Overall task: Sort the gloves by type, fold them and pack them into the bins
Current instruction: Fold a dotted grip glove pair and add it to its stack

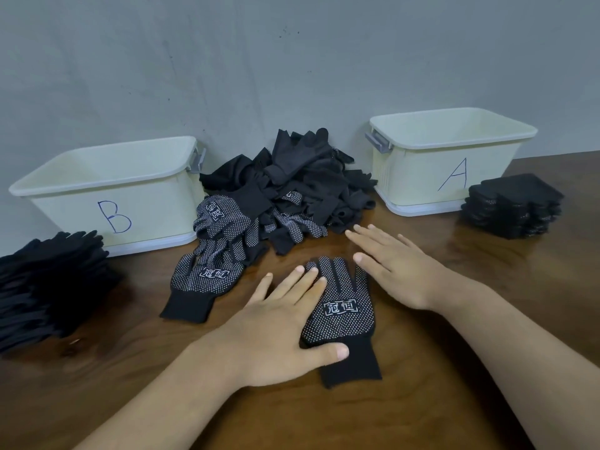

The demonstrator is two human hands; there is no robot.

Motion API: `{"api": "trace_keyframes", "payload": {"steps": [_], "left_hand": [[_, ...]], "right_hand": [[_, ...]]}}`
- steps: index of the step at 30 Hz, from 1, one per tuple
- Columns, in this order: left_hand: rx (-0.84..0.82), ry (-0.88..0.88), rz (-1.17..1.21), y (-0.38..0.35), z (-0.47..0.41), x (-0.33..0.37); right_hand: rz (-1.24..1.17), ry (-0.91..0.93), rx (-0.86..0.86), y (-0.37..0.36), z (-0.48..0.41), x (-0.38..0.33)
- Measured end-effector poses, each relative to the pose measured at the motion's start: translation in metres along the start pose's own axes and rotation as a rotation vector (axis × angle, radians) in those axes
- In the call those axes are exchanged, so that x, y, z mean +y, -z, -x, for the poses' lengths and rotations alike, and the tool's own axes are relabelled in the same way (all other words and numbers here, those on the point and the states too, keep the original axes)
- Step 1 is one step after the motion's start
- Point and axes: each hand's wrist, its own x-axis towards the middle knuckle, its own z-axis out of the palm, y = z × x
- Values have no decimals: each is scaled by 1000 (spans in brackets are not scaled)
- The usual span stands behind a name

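Observation:
A black dotted glove (pixel 344 306) lies flat on the wooden table, fingers pointing away from me. My left hand (pixel 279 326) presses flat on its left side, thumb across the wrist. My right hand (pixel 399 264) is flat with straight fingers just right of the glove's fingertips, reaching toward the mixed heap of black gloves (pixel 292 180). Another dotted glove (pixel 207 271) lies at the heap's front left. Cream bin B (pixel 107 177) stands at the left and cream bin A (pixel 451 138) at the right, both against the wall.
A stack of plain black gloves (pixel 48 287) sits at the left in front of bin B. A neat stack of folded dotted gloves (pixel 513 209) sits right of bin A. Bare wooden table (pixel 454 368) extends near me. A grey wall is behind.

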Motion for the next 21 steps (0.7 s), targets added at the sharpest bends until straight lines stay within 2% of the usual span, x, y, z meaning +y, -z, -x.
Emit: {"api": "trace_keyframes", "payload": {"steps": [2,4,8,13,15,18,19,21], "left_hand": [[146,-8,77,0,-4,6],[205,-45,83,-4,-12,16],[80,-59,54,-13,-19,21],[63,-71,80,-11,-5,18],[151,-53,171,-4,-4,10],[438,83,193,2,-15,-20],[485,157,176,2,-18,-30],[472,261,180,0,-23,-44]], "right_hand": [[-9,43,31,-3,-1,-7],[5,71,18,-10,-2,-13],[10,43,18,-16,-8,-7],[-26,17,61,-15,-12,8],[-80,88,113,-17,-13,5],[-62,175,144,-21,-21,-11],[-27,166,152,-23,-25,-18],[16,114,192,-25,-35,-31]]}}
